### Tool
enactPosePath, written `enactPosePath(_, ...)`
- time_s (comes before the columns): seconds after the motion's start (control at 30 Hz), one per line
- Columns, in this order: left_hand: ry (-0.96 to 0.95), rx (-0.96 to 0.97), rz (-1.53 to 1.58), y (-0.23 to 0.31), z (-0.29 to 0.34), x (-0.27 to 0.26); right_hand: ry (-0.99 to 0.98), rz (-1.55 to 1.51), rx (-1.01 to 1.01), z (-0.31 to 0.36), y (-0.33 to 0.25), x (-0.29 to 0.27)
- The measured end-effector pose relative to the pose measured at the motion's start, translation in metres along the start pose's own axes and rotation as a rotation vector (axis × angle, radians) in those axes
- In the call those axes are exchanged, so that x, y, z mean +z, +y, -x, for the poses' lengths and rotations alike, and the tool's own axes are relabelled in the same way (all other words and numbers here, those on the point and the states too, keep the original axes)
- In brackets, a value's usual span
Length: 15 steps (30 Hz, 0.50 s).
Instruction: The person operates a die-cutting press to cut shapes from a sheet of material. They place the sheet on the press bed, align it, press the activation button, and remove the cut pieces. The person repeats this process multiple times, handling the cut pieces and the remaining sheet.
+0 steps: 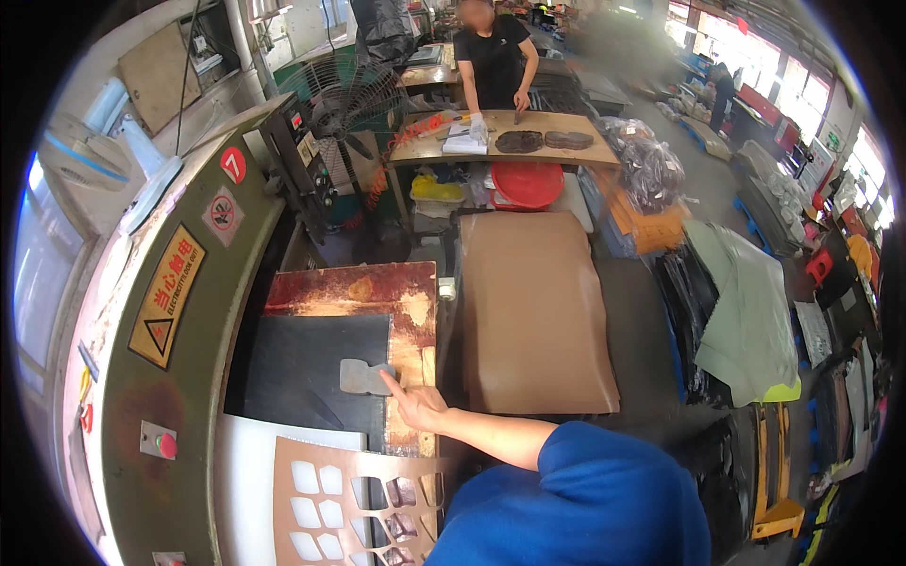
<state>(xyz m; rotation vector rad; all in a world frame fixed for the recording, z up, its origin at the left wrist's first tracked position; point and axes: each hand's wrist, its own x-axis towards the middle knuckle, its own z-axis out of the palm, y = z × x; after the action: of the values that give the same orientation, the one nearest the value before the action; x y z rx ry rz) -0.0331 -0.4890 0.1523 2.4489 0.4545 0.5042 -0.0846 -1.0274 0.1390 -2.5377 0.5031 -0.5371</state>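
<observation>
A small flat grey piece (357, 376), notched at its middle into two lobes, lies over a dark sheet (311, 354) on the worn board of a green press. My right hand (418, 406) is at its right end, the index finger stretched over the edge and the other fingers bent. Its thumb side is partly hidden, but the hand appears closed on the piece. My left hand is out of sight. Nearer to me, a brown sheet (288, 491) with rows of cut-out holes lies partly over a white slab (247, 453).
The green press column (184, 396) with a red button (166, 445) stands at left. Right of the board lies a stack of brown sheets (533, 311). Beyond, a person (495, 61) works at a table (552, 125). Pale green sheets (741, 302) lie at right.
</observation>
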Motion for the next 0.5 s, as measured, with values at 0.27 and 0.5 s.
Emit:
enactPosePath(0.27,0.057,0.015,-0.054,-0.006,0.003,-0.004,0.041,0.014,-0.092,0.0,0.003,0.006)
enactPosePath(0.5,0.156,0.087,-0.196,-0.086,0.009,-0.037,-0.103,-0.03,-0.034,0.001,0.013,0.012)
